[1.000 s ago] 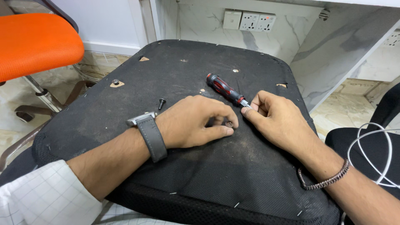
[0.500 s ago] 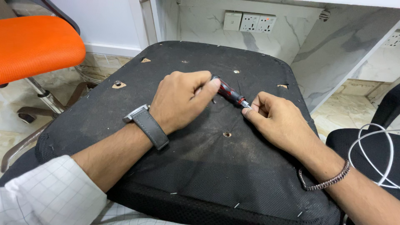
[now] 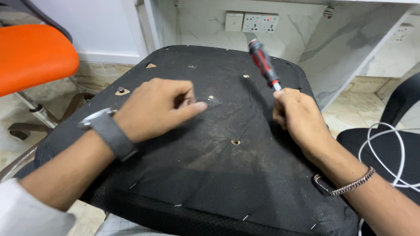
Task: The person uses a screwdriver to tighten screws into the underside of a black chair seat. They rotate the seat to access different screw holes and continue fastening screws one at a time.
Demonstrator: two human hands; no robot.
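A black mesh chair seat (image 3: 205,175) lies upside down before me, with several screw holes, one hole (image 3: 236,141) near its middle. My right hand (image 3: 297,118) grips the shaft of a red-and-black screwdriver (image 3: 263,64), whose handle points up and away. My left hand (image 3: 159,108), with a grey watch on the wrist, hovers over the seat left of centre, fingers curled and pinched together near a small hole (image 3: 211,97). Whether it holds a screw is hidden.
An orange chair (image 3: 33,54) stands at the left. A marble-patterned wall with white power sockets (image 3: 252,22) is behind the seat. A black surface with a white cable (image 3: 389,153) lies at the right.
My right hand has lifted the screwdriver upright from lying on the seat. My left hand moved from the centre hole toward the upper left, uncovering that hole.
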